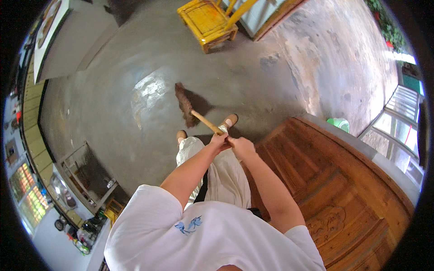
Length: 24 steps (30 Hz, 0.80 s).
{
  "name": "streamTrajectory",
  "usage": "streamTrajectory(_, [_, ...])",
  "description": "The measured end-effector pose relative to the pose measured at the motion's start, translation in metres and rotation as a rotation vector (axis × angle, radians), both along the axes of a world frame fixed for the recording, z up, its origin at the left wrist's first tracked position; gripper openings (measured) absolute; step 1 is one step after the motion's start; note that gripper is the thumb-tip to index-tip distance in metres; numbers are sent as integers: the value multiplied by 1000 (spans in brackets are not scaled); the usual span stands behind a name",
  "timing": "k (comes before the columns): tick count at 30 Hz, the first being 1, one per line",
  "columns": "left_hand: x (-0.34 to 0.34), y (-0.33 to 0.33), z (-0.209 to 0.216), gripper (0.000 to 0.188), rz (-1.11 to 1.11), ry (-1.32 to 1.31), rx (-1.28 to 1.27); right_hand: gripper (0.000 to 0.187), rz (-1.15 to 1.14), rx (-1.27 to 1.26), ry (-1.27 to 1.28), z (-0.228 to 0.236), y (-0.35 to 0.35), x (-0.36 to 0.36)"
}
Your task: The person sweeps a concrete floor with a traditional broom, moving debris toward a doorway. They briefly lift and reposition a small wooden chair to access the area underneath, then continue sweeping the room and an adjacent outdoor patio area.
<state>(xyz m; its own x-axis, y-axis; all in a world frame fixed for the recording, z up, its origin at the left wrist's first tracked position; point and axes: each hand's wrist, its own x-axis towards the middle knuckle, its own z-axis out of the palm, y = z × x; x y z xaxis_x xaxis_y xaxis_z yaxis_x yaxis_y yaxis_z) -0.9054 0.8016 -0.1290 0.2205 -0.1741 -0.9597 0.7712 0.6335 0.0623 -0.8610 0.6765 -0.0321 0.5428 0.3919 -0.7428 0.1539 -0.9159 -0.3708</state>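
A broom (pixel 184 103) with a wide brown bristle head reaches forward from my hands, its head down at the grey floor ahead of my feet. Its pale wooden handle slants back toward me. My left hand (pixel 219 141) is closed around the handle. Close beside it, my right hand (pixel 242 147) is closed on the handle nearer its upper end. The handle's end is hidden by my hands. One of my tan shoes (pixel 231 119) stands just right of the handle.
A carved wooden door leaf (pixel 316 167) stands close on my right. Ahead is a yellow wooden chair (pixel 210 25). A white-edged cabinet (pixel 72 40) stands at the far left, a low framed rack (pixel 86 176) at the left. A green tub (pixel 339 123) sits beyond the threshold.
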Motion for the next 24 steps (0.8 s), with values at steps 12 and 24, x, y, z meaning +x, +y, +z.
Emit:
streamTrajectory(12, [97,-142,57,58,-431,-190,82,54,-363,-178,-92,73,-114,41])
streamTrajectory(24, [58,-122,22,30,-396,-58,78,48,-382,-75,41,48,-113,30])
